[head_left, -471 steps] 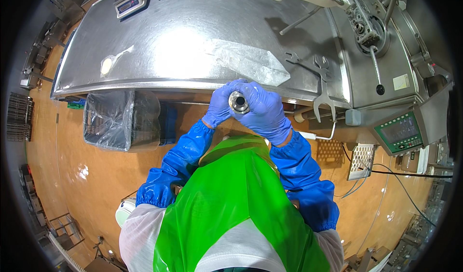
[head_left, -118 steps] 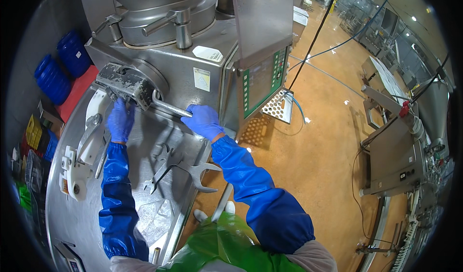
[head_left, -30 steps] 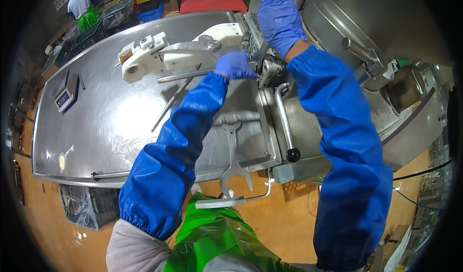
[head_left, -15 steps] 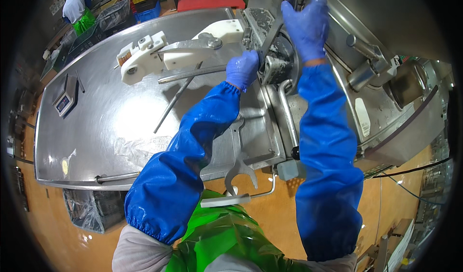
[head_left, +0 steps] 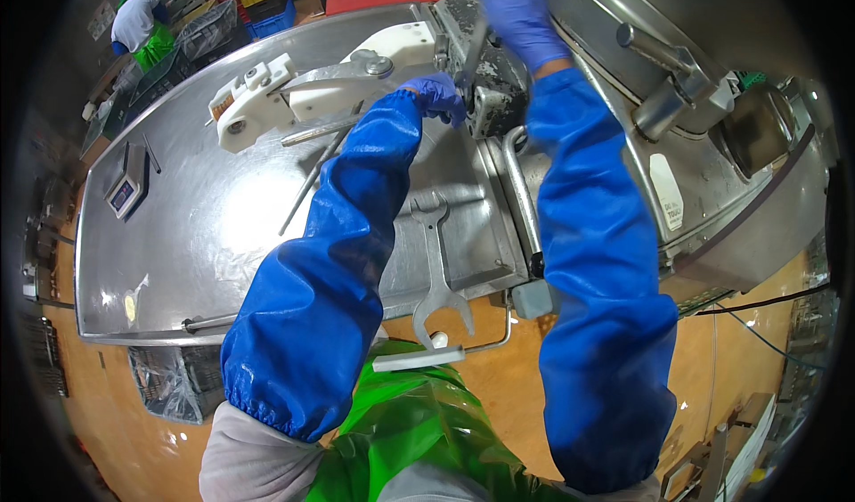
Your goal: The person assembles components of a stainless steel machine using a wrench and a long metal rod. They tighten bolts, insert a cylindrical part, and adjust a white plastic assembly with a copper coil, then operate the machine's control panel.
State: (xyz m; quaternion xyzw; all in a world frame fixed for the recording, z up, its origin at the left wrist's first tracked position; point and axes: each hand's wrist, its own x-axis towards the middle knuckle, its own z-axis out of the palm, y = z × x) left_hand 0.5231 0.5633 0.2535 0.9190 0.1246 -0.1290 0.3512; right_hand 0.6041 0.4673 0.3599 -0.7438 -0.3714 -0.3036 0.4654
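Observation:
Blue gloves and blue sleeves cover both my hands. My left hand (head_left: 436,98) is closed at the lower end of a grey metal bar (head_left: 475,52), beside a worn grey machine head (head_left: 499,97); its grip is partly hidden. Farther up, my right hand (head_left: 518,19) curls round the bar's upper end, blurred and near the top edge. Left of my left hand are a white jointed machine arm (head_left: 343,92) and a thin rod (head_left: 307,134), which passes behind my sleeve. A large open-ended spanner (head_left: 436,261) lies between my forearms, its wide jaw over the table's near edge.
The steel table (head_left: 196,261) carries a small scale (head_left: 127,181) at its left. Right of my right arm stand a steel machine with a cylindrical handle (head_left: 657,49) and a curved pipe (head_left: 521,181). A co-worker (head_left: 140,21) bends at far left near stacked crates (head_left: 267,3).
Both hands have shifted up and to the left, the right one nearly reaching the top edge. The bar between them has moved leftward. More of the spanner shows now.

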